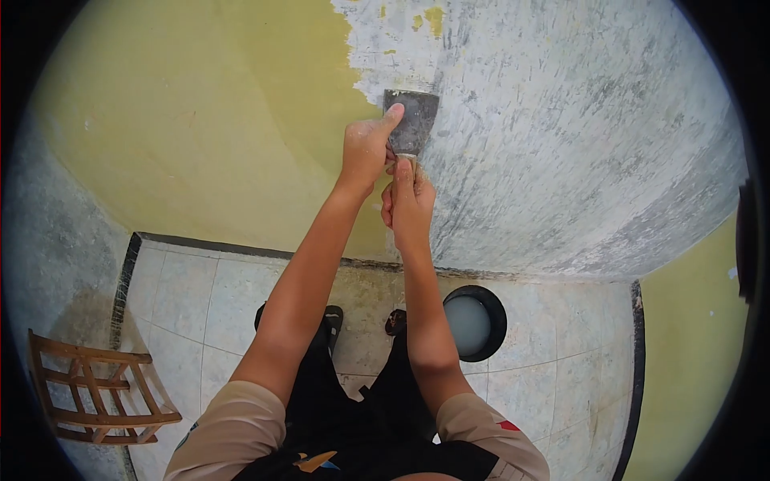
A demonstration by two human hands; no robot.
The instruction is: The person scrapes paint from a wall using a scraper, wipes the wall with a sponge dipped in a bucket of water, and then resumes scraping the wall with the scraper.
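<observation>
No words, labels, brands or numbers can be read. The only printed marks are on the person's shirt [385,462]: an orange shape [314,462] with a bit of blue at its edge on the black front, a small red shape [506,426] on the beige right sleeve [485,425], and a small dark mark [188,434] on the beige left sleeve [241,425]. None forms a legible letter.

One scraper [417,122], one bucket [498,322], one rack [94,390].
</observation>
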